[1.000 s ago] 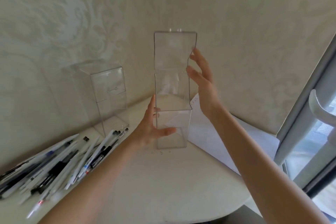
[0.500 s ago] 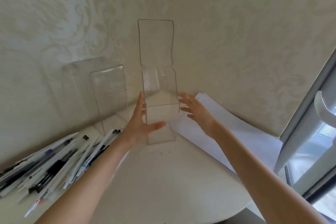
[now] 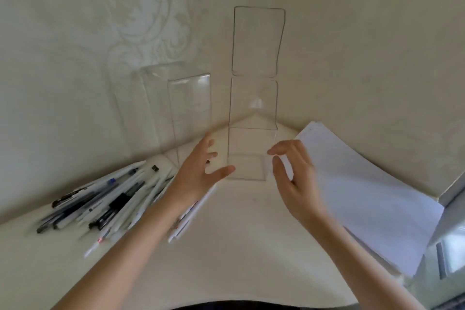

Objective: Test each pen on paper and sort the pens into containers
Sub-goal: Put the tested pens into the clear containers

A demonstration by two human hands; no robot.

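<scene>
A tall clear plastic container point(image 3: 251, 118) stands upright near the wall corner, its lid flap raised. A second clear container point(image 3: 186, 108) stands to its left, closed on top. My left hand point(image 3: 198, 173) hovers just left of the tall container's base, fingers spread, holding nothing. My right hand point(image 3: 294, 171) hovers just right of the base, fingers loosely bent, also holding nothing. Neither hand clearly touches the container. A pile of several pens point(image 3: 105, 201), white, black and blue, lies on the table at the left. A stack of white paper point(image 3: 364, 194) lies at the right.
The cream table point(image 3: 239, 246) has a curved front edge and meets patterned walls at the corner behind the containers. A window frame point(image 3: 450, 229) rises at the far right beside the paper.
Both hands have let go of the tall container and drawn back from its base; one second ago the right hand was up at its lid. The container now stands alone on the table.
</scene>
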